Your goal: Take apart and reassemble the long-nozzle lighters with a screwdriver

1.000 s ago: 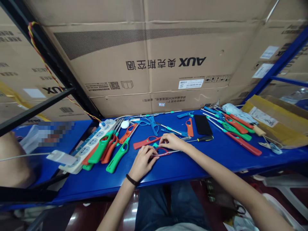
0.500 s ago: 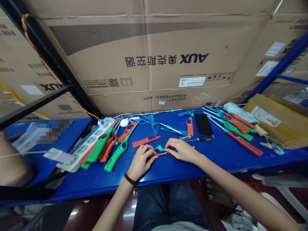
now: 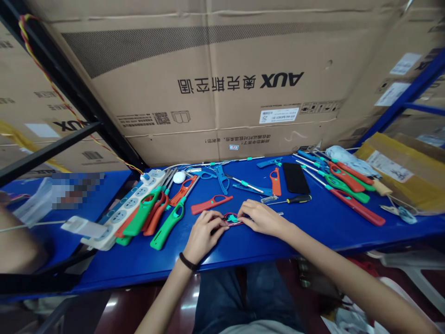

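Between my hands, low over the front of the blue table, is an opened red lighter casing (image 3: 235, 224) with a small green trigger piece (image 3: 232, 218) in it. My left hand (image 3: 206, 232) has its fingers closed on the casing's left end. From the other side my right hand (image 3: 260, 217) pinches at the green piece and the casing; the fingertips hide part of both. Just beyond lies a separate red casing half (image 3: 211, 204). A screwdriver (image 3: 299, 199) with a black and yellow handle rests past my right hand.
Assembled stick lighters lie in piles at left (image 3: 163, 232) and right (image 3: 358, 206). A white power strip (image 3: 130, 202) runs along the left. Blue casing parts (image 3: 221, 180) and a black phone (image 3: 295, 178) lie farther back, before a large carton (image 3: 222, 55). Another person's arm (image 3: 17, 241) shows far left.
The green piece now sits lower within the red casing, whose curved rim shows more clearly. Both hands stay in nearly the same place, and the view has shifted slightly.
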{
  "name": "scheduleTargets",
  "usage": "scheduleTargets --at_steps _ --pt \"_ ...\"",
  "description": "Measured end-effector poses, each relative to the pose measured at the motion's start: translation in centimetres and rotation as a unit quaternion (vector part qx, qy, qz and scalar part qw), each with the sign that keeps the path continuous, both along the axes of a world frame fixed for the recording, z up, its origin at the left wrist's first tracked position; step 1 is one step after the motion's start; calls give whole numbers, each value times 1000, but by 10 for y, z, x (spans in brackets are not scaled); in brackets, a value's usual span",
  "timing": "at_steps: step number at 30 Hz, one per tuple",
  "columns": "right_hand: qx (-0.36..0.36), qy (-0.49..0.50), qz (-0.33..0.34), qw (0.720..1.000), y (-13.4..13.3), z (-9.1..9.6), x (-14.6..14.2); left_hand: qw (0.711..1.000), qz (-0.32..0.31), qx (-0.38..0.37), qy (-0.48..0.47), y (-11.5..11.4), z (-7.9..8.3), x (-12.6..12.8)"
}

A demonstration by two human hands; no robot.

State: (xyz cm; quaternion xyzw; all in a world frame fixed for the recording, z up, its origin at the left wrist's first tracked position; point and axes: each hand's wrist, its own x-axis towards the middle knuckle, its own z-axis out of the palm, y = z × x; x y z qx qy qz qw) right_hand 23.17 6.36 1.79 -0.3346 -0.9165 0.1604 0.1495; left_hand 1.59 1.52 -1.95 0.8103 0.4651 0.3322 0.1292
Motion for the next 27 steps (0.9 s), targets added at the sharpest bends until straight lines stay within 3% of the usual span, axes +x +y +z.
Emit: scheduleTargets --at_steps 18,27 --pt "-52 16 1 999 6 1 -6 999 -7 -20 -44 0 -1 -1" --pt "-7 120 8 993 1 -27 -2 997 -13 -41 -70 0 0 0"
